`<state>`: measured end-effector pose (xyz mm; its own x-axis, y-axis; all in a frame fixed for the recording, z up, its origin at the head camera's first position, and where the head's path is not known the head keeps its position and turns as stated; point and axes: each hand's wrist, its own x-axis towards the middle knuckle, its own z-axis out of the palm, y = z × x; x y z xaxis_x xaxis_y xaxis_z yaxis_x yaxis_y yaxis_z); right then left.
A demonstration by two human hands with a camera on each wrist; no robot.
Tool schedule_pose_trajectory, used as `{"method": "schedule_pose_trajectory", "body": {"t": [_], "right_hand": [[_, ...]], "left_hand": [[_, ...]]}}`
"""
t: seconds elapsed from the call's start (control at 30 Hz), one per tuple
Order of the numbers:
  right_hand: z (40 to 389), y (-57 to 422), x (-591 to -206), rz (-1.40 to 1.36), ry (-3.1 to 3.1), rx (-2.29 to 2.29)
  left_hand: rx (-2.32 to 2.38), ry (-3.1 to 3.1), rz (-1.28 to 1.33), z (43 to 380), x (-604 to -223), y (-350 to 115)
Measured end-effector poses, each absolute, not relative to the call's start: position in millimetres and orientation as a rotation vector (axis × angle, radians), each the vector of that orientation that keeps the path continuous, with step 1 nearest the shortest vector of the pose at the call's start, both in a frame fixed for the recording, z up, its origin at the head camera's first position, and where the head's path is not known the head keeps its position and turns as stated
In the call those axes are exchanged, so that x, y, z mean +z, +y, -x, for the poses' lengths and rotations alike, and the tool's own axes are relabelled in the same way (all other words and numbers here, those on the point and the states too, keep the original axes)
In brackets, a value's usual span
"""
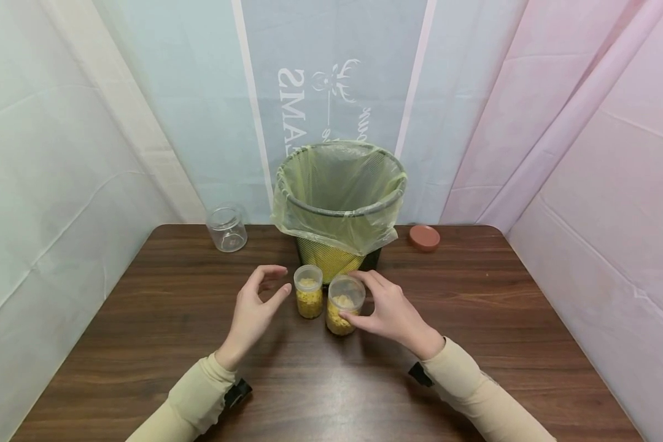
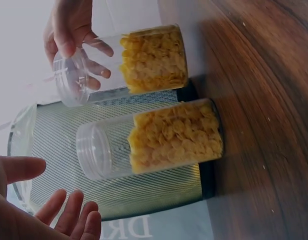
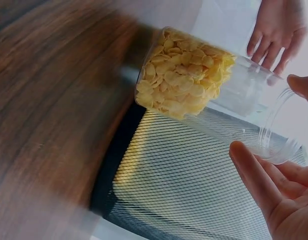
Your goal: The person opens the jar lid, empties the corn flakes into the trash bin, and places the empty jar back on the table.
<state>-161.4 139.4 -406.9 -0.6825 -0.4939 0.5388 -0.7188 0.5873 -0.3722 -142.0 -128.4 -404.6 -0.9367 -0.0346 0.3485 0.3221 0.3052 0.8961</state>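
Two clear lidless jars, each partly filled with yellow cornflakes, stand side by side on the table. My right hand (image 1: 395, 310) grips the right jar (image 1: 346, 294) near its mouth, thumb on the near side and fingers round the far side. Through that jar's clear wall, the right fingers (image 2: 100, 69) show in the left wrist view. Just left of the left jar (image 1: 309, 296), my left hand (image 1: 256, 313) is held with thumb and fingers spread apart. A gap separates this hand (image 2: 49, 200) from the jar's rim in the left wrist view.
Right behind the jars stands a black mesh bin (image 1: 337, 258) lined with a pale green bag (image 1: 331, 224). A clear jar without flakes (image 1: 228, 230) is at the back left table edge. At the back right lies a reddish-brown lid (image 1: 424, 237). Fabric walls surround the table.
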Motion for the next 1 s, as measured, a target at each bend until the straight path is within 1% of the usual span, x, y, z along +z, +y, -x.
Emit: {"method": "schedule_pose_trajectory", "body": {"t": [0.3, 0.53, 0.63, 0.8, 0.9, 1.0], "right_hand": [[144, 145, -387, -1.006, -2.402, 0.873], [135, 153, -367, -1.006, -2.327, 0.959], [132, 157, -359, -1.015, -2.27, 0.96], [129, 162, -345, -1.016, -2.201, 0.971], [128, 166, -338, -1.01, -2.181, 0.991], [127, 170, -332, -0.999, -2.177, 1.022]], "left_hand": [[-1.721, -2.277, 0.301, 131, -391, -116], [-1.748, -2.273, 0.373, 112, -357, -101], [-1.739, -2.279, 0.414, 107, -349, -97], [-1.751, -2.261, 0.49, 108, -358, -95], [-1.734, -2.249, 0.571, 113, -370, -95], [-1.698, -2.245, 0.655, 114, -375, -93]]}}
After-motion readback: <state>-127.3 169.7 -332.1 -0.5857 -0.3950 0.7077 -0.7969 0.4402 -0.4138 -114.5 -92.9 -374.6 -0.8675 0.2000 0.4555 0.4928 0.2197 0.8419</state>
